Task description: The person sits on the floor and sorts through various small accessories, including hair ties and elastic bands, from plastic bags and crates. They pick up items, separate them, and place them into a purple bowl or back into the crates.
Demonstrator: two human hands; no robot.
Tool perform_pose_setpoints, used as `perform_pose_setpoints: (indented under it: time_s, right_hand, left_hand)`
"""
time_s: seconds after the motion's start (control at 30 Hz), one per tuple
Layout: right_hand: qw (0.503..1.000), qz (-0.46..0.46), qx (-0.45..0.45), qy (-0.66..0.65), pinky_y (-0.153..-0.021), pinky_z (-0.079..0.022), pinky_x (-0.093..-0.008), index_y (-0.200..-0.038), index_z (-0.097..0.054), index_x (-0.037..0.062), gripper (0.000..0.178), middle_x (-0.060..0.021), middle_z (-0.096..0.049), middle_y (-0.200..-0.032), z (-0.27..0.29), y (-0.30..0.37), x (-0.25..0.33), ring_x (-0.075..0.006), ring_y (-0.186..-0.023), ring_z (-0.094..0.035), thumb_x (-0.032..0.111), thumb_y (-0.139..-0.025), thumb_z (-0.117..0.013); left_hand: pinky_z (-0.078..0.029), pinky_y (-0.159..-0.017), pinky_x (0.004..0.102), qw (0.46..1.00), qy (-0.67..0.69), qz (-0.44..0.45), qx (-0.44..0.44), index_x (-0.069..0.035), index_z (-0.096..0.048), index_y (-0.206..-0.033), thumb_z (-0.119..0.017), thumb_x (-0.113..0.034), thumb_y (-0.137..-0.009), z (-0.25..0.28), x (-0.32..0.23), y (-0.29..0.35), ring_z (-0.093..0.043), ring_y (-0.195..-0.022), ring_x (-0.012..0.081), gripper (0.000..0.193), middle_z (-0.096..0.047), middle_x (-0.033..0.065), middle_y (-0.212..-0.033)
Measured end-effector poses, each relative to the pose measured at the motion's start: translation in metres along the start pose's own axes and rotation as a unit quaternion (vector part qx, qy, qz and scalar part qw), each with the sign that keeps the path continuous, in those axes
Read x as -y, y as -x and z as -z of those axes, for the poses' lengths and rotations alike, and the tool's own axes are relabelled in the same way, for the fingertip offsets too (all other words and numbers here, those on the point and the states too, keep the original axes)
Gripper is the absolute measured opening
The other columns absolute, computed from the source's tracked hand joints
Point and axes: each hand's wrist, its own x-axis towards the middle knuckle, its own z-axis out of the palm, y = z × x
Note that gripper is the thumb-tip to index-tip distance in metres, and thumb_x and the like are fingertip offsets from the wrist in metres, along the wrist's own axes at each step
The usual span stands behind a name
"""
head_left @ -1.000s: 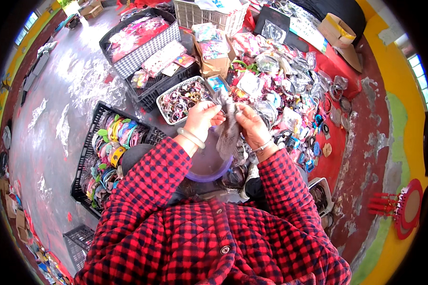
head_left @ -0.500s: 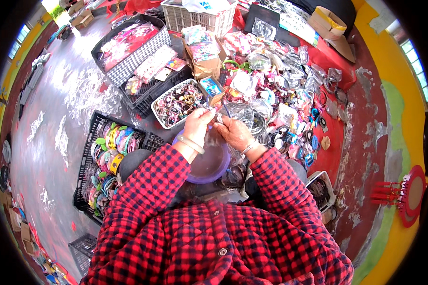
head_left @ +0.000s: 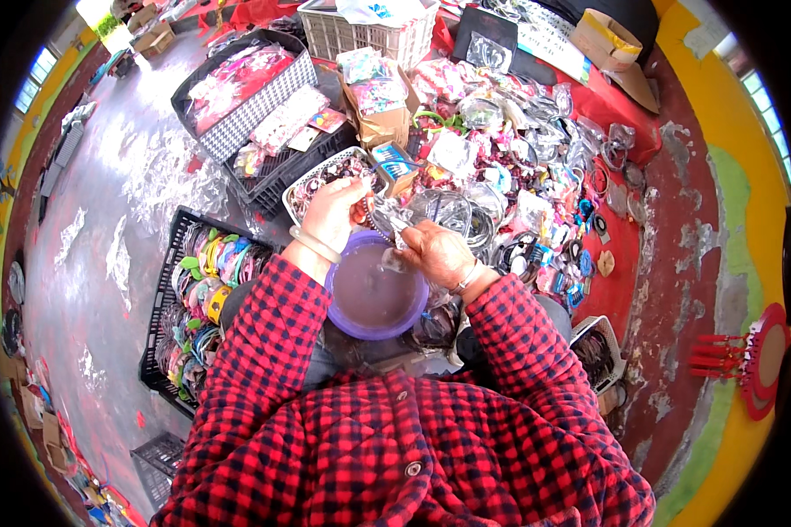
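Over the purple bowl, both my hands are closed and work close together. My left hand pinches one end of a thin dark band that looks beaded or toothed; its exact kind is too small to make out. In my right hand is a crumpled clear plastic bag, gripped between thumb and fingers. The band runs down from my left fingers to the bag, and whether its lower end is inside cannot be told. Beyond my left hand stands a white basket of small hair accessories.
Packaged accessories are heaped on the red cloth to the right. A black crate of colourful headbands stands at left. Farther off are a checked bin, a cardboard box and a grey crate. A small blue box sits near my hands.
My hands have drawn apart, the left one moving left and the right one slightly down. The dark band between them and more of the bowl have come into sight.
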Motion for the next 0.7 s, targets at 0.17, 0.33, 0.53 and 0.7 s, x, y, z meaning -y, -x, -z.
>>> perform_pose_setpoints:
  time_s: [0.17, 0.33, 0.53, 0.7]
  right_hand:
    - [0.997, -0.047, -0.052, 0.038, -0.059, -0.047, -0.0425, -0.081, -0.051, 0.0085, 0.019, -0.0125, -0.055, -0.071, -0.011, 0.002, -0.004, -0.0323, -0.07, -0.057, 0.025, -0.079, -0.059]
    - [0.997, -0.03, -0.063, 0.031, -0.057, -0.047, -0.0431, -0.08, -0.049, 0.0096, 0.018, -0.0123, -0.055, -0.072, -0.008, 0.0, 0.001, -0.032, -0.068, -0.057, 0.024, -0.078, -0.059]
    - [0.997, 0.019, -0.052, 0.052, -0.059, -0.047, -0.0416, -0.078, -0.049, 0.0094, 0.015, -0.0094, -0.053, -0.072, -0.008, -0.001, -0.005, -0.0301, -0.071, -0.056, 0.018, -0.073, -0.06]
    - [0.995, 0.039, -0.048, 0.08, -0.06, -0.047, -0.038, -0.078, -0.051, 0.01, 0.008, -0.006, -0.054, -0.073, 0.001, -0.002, -0.004, -0.026, -0.075, -0.056, 0.015, -0.074, -0.056]
  left_hand:
    - [-0.034, -0.058, 0.0166, 0.996, -0.075, -0.008, 0.045, -0.009, -0.06, -0.096, -0.051, -0.025, -0.09, -0.029, 0.013, 0.015, -0.05, -0.073, 0.0028, 0.019, -0.059, -0.0038, -0.079]
    - [-0.037, -0.059, 0.019, 0.995, -0.047, -0.071, 0.052, 0.0, -0.058, -0.103, -0.046, -0.02, -0.093, -0.033, 0.026, 0.016, -0.049, -0.065, 0.0061, 0.025, -0.054, -0.001, -0.071]
    - [-0.033, -0.052, 0.0198, 0.998, 0.012, -0.068, 0.011, 0.006, -0.056, -0.102, -0.046, -0.016, -0.093, -0.02, 0.001, 0.01, -0.04, -0.054, 0.0056, 0.026, -0.043, -0.0038, -0.06]
    - [-0.031, -0.053, 0.0192, 0.998, -0.021, -0.054, 0.028, 0.008, -0.056, -0.102, -0.047, -0.015, -0.092, -0.02, -0.022, 0.019, -0.038, -0.053, 0.0049, 0.026, -0.04, -0.0039, -0.059]
